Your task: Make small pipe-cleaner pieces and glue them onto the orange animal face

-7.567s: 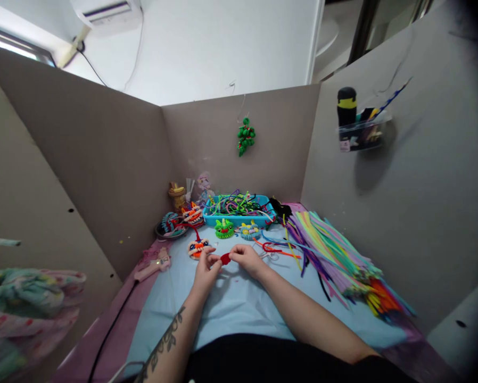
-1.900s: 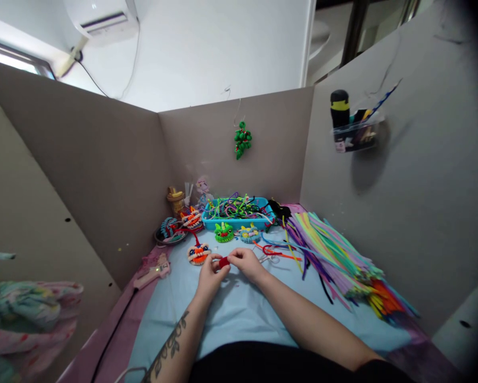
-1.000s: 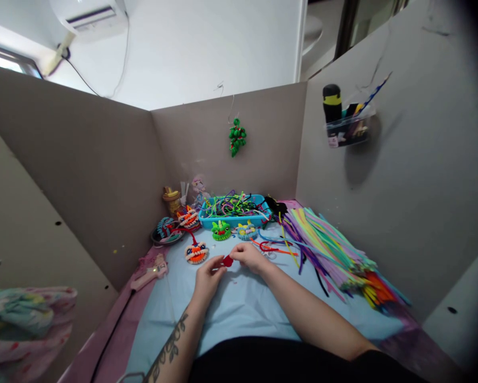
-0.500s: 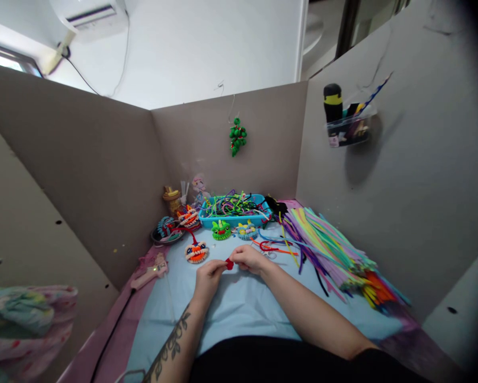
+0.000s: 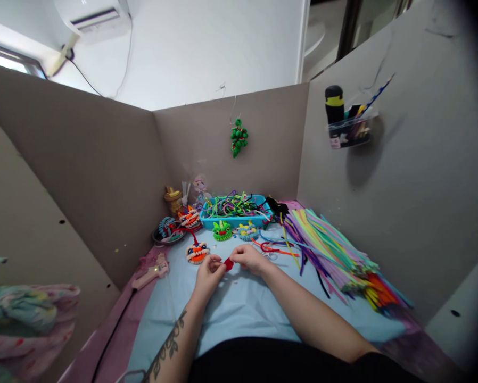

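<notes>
A small red fuzzy piece [image 5: 228, 264], likely bent pipe cleaner, sits between my two hands above the blue cloth [image 5: 247, 308]. My left hand [image 5: 210, 270] pinches its left side between thumb and fingers. From the right, my right hand [image 5: 247, 257] grips its upper edge with the fingertips. Just beyond my left hand lies an orange and white lion-head figure [image 5: 197, 252] with a red stem. Farther back stand a green head figure [image 5: 222, 231] and a light blue and yellow one [image 5: 247, 231].
A blue tray [image 5: 236, 221] of tangled pipe cleaners stands at the back. Bundles of pipe cleaners [image 5: 327, 244] lie on the right. A pink glue gun [image 5: 151, 272] with a black cord is on the left, near a dark bowl [image 5: 169, 240]. Grey panels [image 5: 231, 170] enclose the table.
The fingers of my left hand have shifted and lifted slightly around the red piece. My right hand stays nearly in place. The whole view has moved a little.
</notes>
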Tool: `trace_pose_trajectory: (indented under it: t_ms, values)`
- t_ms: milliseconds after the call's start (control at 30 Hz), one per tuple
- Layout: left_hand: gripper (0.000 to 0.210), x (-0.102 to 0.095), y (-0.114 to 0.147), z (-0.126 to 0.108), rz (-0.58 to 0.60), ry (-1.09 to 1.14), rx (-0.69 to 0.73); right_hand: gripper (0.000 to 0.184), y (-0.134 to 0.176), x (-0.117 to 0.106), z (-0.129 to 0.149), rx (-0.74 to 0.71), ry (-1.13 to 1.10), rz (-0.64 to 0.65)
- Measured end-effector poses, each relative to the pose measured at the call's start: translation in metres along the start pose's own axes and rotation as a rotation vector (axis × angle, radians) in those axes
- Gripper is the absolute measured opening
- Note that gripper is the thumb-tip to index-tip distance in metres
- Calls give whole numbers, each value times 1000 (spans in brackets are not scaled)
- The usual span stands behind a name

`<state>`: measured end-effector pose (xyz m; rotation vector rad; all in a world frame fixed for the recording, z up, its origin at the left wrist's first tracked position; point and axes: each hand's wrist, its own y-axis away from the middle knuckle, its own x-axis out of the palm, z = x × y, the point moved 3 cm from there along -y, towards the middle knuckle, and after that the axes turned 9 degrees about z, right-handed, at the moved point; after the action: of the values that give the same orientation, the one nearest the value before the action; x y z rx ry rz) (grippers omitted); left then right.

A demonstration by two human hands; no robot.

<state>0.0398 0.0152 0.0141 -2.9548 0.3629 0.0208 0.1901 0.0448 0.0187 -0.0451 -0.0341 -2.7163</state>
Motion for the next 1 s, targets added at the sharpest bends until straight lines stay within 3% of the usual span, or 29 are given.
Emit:
trace_pose_trajectory:
  t_ms: [200,433,733,1000]
  values:
    - [33,1,0,-1,30,2,37,8,-1,-2,0,-26,62,1]
    - [45,2,-2,9,52,1,-31,9,-2,-3,-2,-57,124,-17]
    - [43,2,-1,7,91,12,-32,8,1,-1,2,-74,160,-3]
    - [48,0,-2,7,6,36,-22,10,0,-3,0,-78,156,-5]
